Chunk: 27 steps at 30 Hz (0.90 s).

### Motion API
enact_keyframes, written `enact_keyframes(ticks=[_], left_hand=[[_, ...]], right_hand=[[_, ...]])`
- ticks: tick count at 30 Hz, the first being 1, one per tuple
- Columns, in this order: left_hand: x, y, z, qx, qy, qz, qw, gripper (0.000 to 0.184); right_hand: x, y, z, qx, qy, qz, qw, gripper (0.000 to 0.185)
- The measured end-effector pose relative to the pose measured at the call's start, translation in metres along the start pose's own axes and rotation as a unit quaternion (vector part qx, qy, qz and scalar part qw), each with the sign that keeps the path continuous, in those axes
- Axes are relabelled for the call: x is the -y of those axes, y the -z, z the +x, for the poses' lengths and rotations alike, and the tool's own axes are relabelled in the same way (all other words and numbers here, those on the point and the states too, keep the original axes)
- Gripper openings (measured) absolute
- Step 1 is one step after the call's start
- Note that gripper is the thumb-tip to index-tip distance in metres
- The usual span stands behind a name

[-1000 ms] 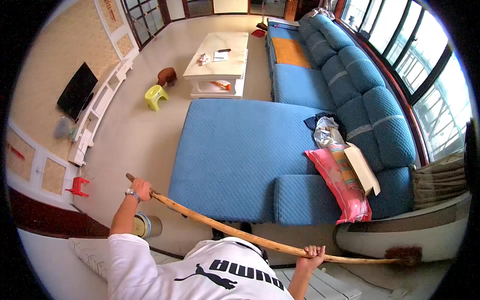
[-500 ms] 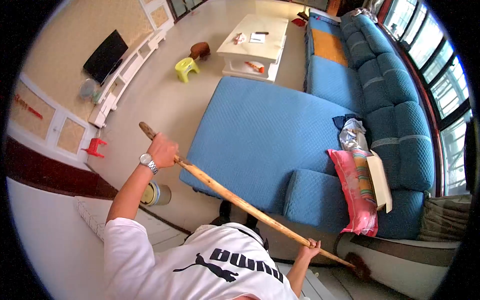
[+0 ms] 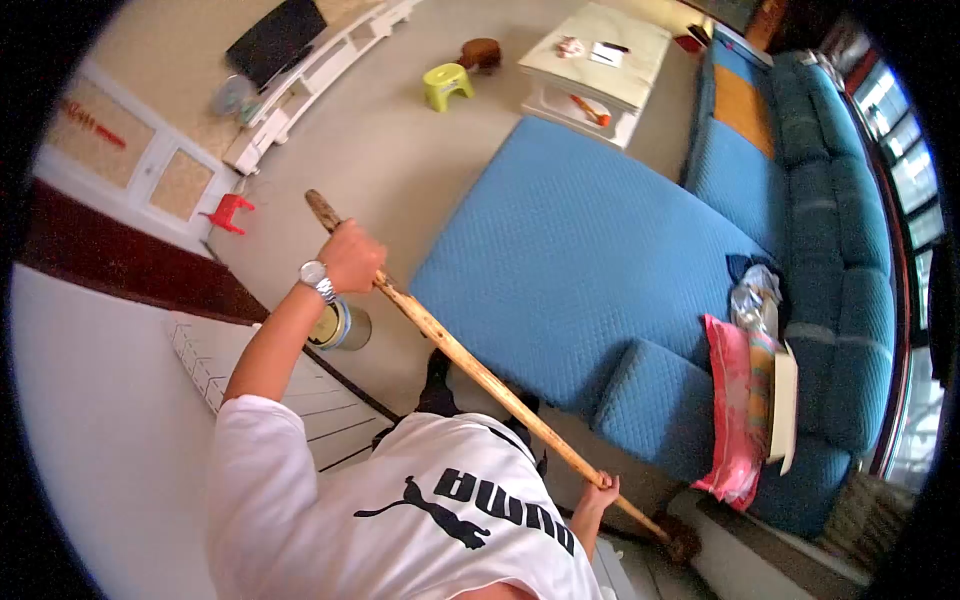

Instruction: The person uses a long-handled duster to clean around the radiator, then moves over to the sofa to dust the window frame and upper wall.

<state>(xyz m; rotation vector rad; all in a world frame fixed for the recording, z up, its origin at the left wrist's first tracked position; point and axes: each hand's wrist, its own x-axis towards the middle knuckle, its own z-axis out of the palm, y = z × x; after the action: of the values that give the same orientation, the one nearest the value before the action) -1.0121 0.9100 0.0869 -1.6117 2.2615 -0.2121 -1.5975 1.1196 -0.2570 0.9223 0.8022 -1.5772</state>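
Observation:
A long wooden-handled mop (image 3: 480, 376) slants across the front of my body, from upper left down to lower right. My left hand (image 3: 352, 256), with a silver watch on its wrist, is wrapped round the handle near its upper end. Lower down, my right hand (image 3: 599, 492) is closed round the same handle. The dark brown mop head (image 3: 681, 538) is near the floor beside the sofa's end; its details are blurred. Behind my left forearm stands a bucket-like container (image 3: 342, 327), partly hidden.
A blue-covered sofa (image 3: 560, 250) fills the right, with a pink bag (image 3: 732, 420) and an open box (image 3: 783, 408) on it. Farther off are a white coffee table (image 3: 640, 70), a green stool (image 3: 446, 87), a brown stool (image 3: 480, 54), a red stool (image 3: 230, 213) and a TV stand (image 3: 300, 95).
The view has turned, so the room sits farther right and higher. Both hands keep hold of the mop, and its head shows a little farther left and closer to my body.

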Motion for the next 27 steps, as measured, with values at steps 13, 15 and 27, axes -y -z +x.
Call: enact_keyframes(ticks=[13,15,27], left_hand=[[0.176,-0.153,-0.042,0.049,0.001,-0.089,0.995,0.009],[0.206,-0.175,-0.052,0.115,0.01,-0.091,0.989,0.009],[0.243,-0.247,-0.112,0.089,0.059,-0.1,0.989,0.011]], right_hand=[[-0.165,0.0,-0.04,-0.019,0.104,-0.046,0.993,0.041],[-0.199,0.002,-0.046,0.042,0.057,-0.061,0.996,0.041],[-0.28,0.013,-0.061,-0.039,0.087,-0.065,0.993,0.038]])
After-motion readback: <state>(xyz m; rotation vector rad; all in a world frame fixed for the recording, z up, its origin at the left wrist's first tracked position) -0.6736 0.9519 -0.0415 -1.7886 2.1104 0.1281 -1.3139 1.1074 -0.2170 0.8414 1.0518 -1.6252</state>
